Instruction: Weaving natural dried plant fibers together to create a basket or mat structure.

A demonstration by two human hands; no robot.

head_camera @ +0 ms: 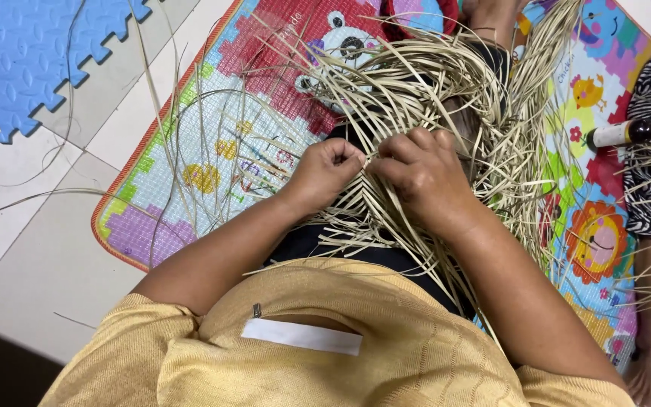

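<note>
The person sits on a bright play mat [212, 151] on the floor and works with dry straw strips [416, 83]. A small woven patch [363, 215] lies in the lap, right under the two hands. That part looks done: the strips there cross over and under each other and sit tight. It is only a little piece. Most of the strips are loose. They fan out from the hands toward 12 o'clock, 1 o'clock and 3 o'clock, and a few thin ones curl away toward 9 o'clock over the mat. So I think the weaving is near its start, with a lot left to weave.

The left hand [325, 172] is curled shut, with its fingers pinching some strips at the edge of the woven patch. The right hand [420, 177] is just beside it, touching it, and its fingers are bent down and closed on strips too.

There is one container to see: a small bottle [627, 133] lying on its side at 3 o'clock, well apart from the hands. It has a dark end and a pale label. I cannot tell what is inside it. Blue foam tiles [32, 60] lie at 10 o'clock.
</note>
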